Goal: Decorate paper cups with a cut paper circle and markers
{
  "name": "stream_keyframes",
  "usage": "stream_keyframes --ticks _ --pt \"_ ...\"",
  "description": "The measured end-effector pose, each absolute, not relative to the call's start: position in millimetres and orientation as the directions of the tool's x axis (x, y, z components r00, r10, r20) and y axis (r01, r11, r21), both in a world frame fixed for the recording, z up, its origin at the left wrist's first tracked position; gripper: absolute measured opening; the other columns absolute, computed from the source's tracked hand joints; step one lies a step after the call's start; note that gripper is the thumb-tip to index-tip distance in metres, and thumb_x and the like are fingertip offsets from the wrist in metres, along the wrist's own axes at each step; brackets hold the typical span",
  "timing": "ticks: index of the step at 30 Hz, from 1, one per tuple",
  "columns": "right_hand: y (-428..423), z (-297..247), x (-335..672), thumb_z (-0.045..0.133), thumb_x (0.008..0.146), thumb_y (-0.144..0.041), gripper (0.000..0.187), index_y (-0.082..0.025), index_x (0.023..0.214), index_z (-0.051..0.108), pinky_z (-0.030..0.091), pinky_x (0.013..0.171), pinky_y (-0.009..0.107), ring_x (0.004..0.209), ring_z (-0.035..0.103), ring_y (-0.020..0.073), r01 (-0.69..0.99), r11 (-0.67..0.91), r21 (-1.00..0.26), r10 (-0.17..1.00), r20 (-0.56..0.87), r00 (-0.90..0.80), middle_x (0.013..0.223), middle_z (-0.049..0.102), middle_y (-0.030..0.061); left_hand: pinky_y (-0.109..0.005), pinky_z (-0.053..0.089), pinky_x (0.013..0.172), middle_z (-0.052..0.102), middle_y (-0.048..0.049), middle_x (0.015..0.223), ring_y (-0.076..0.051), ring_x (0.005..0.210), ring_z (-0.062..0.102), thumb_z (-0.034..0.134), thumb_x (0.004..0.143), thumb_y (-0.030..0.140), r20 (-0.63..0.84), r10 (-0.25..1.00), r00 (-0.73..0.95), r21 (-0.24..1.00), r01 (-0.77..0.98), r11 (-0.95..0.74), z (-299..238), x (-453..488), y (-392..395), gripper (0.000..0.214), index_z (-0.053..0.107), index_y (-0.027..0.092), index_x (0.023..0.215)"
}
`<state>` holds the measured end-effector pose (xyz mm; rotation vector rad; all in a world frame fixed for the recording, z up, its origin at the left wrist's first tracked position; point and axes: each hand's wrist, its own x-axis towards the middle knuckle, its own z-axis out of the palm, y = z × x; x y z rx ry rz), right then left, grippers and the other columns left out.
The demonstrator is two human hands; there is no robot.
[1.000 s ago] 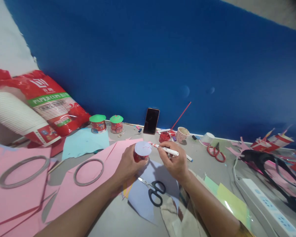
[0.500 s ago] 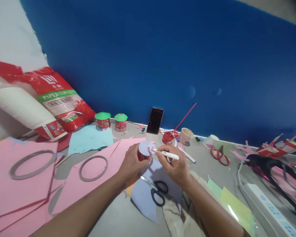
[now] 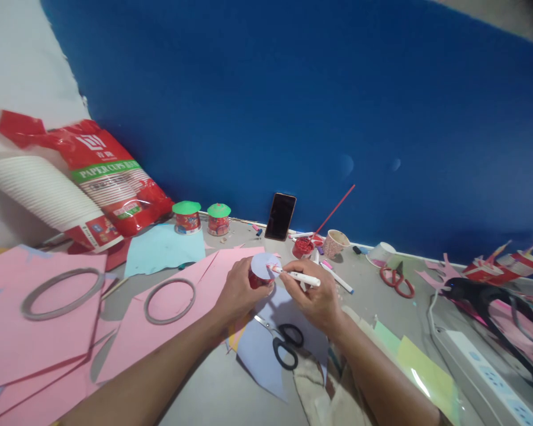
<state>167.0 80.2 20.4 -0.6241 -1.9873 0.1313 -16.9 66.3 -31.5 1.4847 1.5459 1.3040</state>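
My left hand [image 3: 242, 289] is closed round a small red paper cup [image 3: 258, 280], which has a round lavender paper disc [image 3: 262, 264] on its top. In my right hand [image 3: 313, 296] is a white marker [image 3: 302, 277], its red tip touching the disc, where a few red marks show. Black-handled scissors [image 3: 286, 343] lie below the hands on cut lavender paper [image 3: 262, 364]. Two red cups with green paper tops, a left one [image 3: 187, 218] and a right one [image 3: 219, 219], stand toward the wall.
Grey rings, one [image 3: 170, 301] near my left arm, lie on pink paper sheets [image 3: 124, 349]. A phone [image 3: 281, 216] leans on the blue wall. Red-handled scissors [image 3: 397, 280], a cup of red paint [image 3: 302, 248] and a power strip [image 3: 488, 376] are to the right. A paper cup bag [image 3: 115, 177] stands left.
More red marks show on the lavender disc beside the marker tip. The marker has shifted slightly; both hands keep their hold. The whole view has moved a little.
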Motion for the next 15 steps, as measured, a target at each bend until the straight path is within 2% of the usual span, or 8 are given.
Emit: stream_keyframes --ticks 9,15 --pt "77.1 26.1 169.9 0.067 0.098 -0.018 0.012 -0.022 0.087 0.071 0.051 0.062 0.028 0.064 0.069 0.0166 0.378 0.853 -0.359 0.493 0.791 -0.361 0.075 0.075 0.0019 -0.041 0.055 0.085 0.073 -0.0086 0.111 -0.03 0.101 0.067 0.078 0.072 0.025 0.194 0.97 -0.145 0.923 0.361 -0.131 -31.7 -17.1 65.4 0.047 0.074 0.022 0.119" --pt "76.9 24.2 167.1 0.067 0.097 -0.016 0.01 -0.021 0.091 0.072 0.051 0.064 0.028 0.067 0.07 0.0167 0.36 0.87 -0.337 0.468 0.794 -0.389 0.078 0.077 0.0028 -0.04 0.055 0.083 0.074 -0.0082 0.108 -0.029 0.1 0.068 0.077 0.07 0.024 0.195 0.966 -0.168 0.922 0.367 -0.122 -32.0 -16.8 66.2 0.043 0.074 0.02 0.113"
